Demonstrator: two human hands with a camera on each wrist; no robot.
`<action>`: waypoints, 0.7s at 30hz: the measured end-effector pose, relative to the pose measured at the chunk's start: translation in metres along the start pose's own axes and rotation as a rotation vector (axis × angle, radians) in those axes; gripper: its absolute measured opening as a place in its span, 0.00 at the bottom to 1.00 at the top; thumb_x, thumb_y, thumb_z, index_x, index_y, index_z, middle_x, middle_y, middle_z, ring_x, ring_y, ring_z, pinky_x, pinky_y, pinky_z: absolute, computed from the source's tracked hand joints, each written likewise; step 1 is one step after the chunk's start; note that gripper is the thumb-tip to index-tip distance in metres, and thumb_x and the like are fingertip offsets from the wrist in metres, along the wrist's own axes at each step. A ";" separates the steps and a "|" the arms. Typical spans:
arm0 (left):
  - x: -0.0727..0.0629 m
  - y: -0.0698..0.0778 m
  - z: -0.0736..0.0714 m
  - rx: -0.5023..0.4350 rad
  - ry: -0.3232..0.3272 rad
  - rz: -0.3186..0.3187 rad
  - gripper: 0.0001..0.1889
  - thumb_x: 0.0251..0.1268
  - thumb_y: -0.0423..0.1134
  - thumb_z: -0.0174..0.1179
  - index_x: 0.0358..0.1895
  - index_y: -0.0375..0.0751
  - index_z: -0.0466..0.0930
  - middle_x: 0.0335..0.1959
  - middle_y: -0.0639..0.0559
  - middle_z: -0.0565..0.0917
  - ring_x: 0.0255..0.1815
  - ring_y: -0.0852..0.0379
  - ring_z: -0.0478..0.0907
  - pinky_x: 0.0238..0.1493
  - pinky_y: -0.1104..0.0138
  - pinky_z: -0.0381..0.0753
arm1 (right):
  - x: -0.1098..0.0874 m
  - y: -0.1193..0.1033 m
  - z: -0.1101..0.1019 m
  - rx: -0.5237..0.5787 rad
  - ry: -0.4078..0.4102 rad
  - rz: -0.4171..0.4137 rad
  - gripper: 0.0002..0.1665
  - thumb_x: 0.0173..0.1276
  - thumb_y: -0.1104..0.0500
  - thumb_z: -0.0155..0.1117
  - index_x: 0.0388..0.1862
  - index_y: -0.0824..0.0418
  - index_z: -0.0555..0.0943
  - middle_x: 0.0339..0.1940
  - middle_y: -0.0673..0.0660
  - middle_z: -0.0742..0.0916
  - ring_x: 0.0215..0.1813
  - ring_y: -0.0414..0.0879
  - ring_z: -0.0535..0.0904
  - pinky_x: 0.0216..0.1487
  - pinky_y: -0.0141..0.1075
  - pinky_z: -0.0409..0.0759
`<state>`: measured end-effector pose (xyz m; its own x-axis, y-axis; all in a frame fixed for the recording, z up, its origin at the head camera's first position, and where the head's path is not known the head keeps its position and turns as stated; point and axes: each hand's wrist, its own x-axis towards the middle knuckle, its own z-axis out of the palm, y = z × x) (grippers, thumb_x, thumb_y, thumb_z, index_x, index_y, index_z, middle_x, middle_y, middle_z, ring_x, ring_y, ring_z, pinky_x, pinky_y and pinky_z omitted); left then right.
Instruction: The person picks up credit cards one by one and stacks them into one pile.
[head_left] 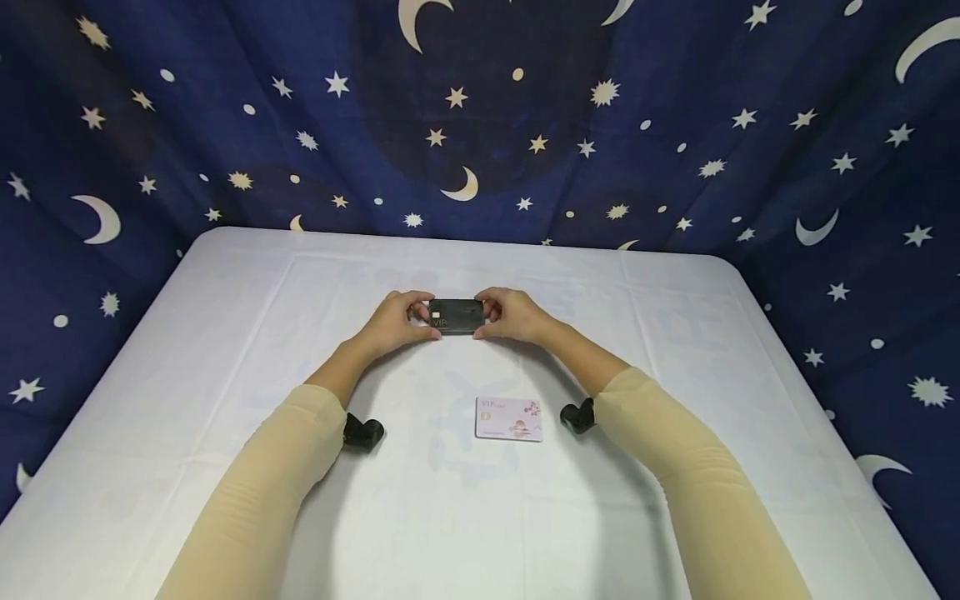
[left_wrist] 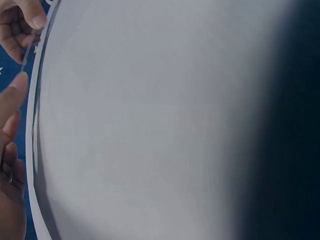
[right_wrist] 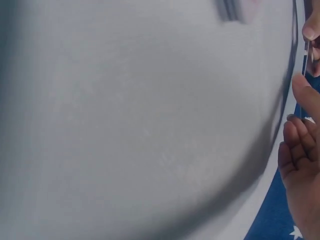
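Between both hands is a black card (head_left: 457, 317) marked VIP, with a small chip at its left. My left hand (head_left: 397, 321) pinches its left edge between thumb and fingers, and my right hand (head_left: 514, 317) pinches the right edge the same way. Nearer to me lies a pale pink VIP card (head_left: 508, 419) with flower drawings, flat on the table and touched by neither hand. In the left wrist view the left hand (left_wrist: 11, 135) shows at the left border. The right hand (right_wrist: 305, 150) appears at the right border of the right wrist view, the held card seen edge-on.
A white cloth covers the table (head_left: 225, 400). Behind and beside it hangs a dark blue curtain (head_left: 480, 108) with moons and stars. Black wrist cameras, one by the left sleeve (head_left: 364, 432) and one by the right (head_left: 577, 416), sit low over the cloth.
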<state>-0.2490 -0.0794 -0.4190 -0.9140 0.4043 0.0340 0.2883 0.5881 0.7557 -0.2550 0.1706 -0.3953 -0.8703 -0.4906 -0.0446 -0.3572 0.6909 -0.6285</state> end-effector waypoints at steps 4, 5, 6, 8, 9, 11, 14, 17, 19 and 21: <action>-0.003 0.001 -0.005 -0.011 -0.006 0.024 0.34 0.45 0.48 0.74 0.59 0.40 0.75 0.36 0.53 0.78 0.40 0.54 0.66 0.46 0.62 0.66 | -0.005 -0.004 -0.006 -0.019 -0.040 -0.028 0.39 0.51 0.54 0.77 0.60 0.67 0.74 0.38 0.55 0.82 0.38 0.45 0.76 0.41 0.35 0.76; -0.004 0.002 -0.006 -0.008 -0.008 0.027 0.34 0.45 0.48 0.74 0.58 0.40 0.75 0.36 0.53 0.78 0.40 0.54 0.66 0.46 0.62 0.67 | -0.007 -0.005 -0.007 -0.027 -0.048 -0.034 0.39 0.51 0.53 0.76 0.60 0.67 0.73 0.38 0.55 0.82 0.39 0.45 0.76 0.41 0.35 0.76; -0.005 0.002 -0.007 -0.004 -0.009 0.031 0.34 0.44 0.48 0.74 0.57 0.40 0.76 0.35 0.53 0.78 0.40 0.54 0.67 0.47 0.62 0.67 | -0.008 -0.007 -0.008 -0.030 -0.055 -0.039 0.39 0.51 0.53 0.76 0.60 0.67 0.73 0.38 0.55 0.82 0.39 0.45 0.76 0.42 0.35 0.76; -0.007 0.004 -0.010 0.011 -0.007 0.041 0.33 0.44 0.48 0.74 0.57 0.41 0.76 0.35 0.53 0.78 0.40 0.54 0.67 0.46 0.62 0.67 | -0.011 -0.011 -0.010 -0.047 -0.059 -0.048 0.39 0.52 0.52 0.76 0.60 0.67 0.73 0.39 0.54 0.82 0.39 0.44 0.76 0.42 0.35 0.75; -0.008 0.005 -0.011 0.018 -0.005 0.048 0.33 0.44 0.48 0.74 0.57 0.40 0.76 0.35 0.53 0.78 0.40 0.54 0.67 0.46 0.62 0.68 | -0.012 -0.013 -0.011 -0.057 -0.058 -0.053 0.39 0.52 0.52 0.76 0.60 0.67 0.73 0.39 0.54 0.81 0.37 0.44 0.75 0.41 0.35 0.75; -0.010 0.008 -0.013 0.032 -0.001 0.061 0.33 0.44 0.49 0.74 0.57 0.41 0.77 0.34 0.53 0.78 0.39 0.54 0.67 0.45 0.62 0.68 | -0.014 -0.017 -0.013 -0.084 -0.053 -0.065 0.39 0.52 0.51 0.75 0.59 0.67 0.73 0.38 0.54 0.81 0.34 0.43 0.74 0.39 0.35 0.74; -0.014 0.012 -0.015 0.059 0.005 0.083 0.33 0.44 0.49 0.74 0.56 0.41 0.77 0.33 0.54 0.78 0.38 0.54 0.67 0.43 0.63 0.68 | -0.018 -0.023 -0.015 -0.122 -0.047 -0.083 0.39 0.52 0.49 0.75 0.59 0.67 0.74 0.38 0.54 0.80 0.28 0.42 0.72 0.34 0.35 0.72; -0.018 0.014 -0.015 0.074 0.008 0.105 0.33 0.44 0.49 0.74 0.57 0.41 0.78 0.32 0.55 0.78 0.38 0.55 0.68 0.42 0.63 0.68 | -0.023 -0.025 -0.017 -0.147 -0.041 -0.096 0.39 0.52 0.49 0.75 0.59 0.68 0.74 0.37 0.53 0.80 0.26 0.41 0.70 0.32 0.34 0.71; -0.019 0.015 -0.015 0.081 0.010 0.121 0.33 0.44 0.50 0.74 0.57 0.42 0.78 0.31 0.56 0.78 0.38 0.55 0.68 0.43 0.63 0.68 | -0.026 -0.026 -0.018 -0.149 -0.040 -0.102 0.39 0.52 0.49 0.75 0.58 0.68 0.74 0.36 0.53 0.80 0.27 0.41 0.69 0.32 0.34 0.70; -0.021 0.017 -0.014 0.089 0.017 0.138 0.33 0.44 0.50 0.74 0.56 0.43 0.78 0.31 0.57 0.78 0.39 0.55 0.69 0.43 0.63 0.68 | -0.030 -0.028 -0.020 -0.153 -0.037 -0.108 0.39 0.52 0.50 0.75 0.58 0.68 0.74 0.36 0.53 0.80 0.27 0.41 0.69 0.33 0.34 0.70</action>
<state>-0.2293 -0.0876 -0.3974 -0.8686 0.4739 0.1450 0.4347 0.5881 0.6820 -0.2254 0.1765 -0.3611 -0.8120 -0.5834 -0.0142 -0.4975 0.7048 -0.5056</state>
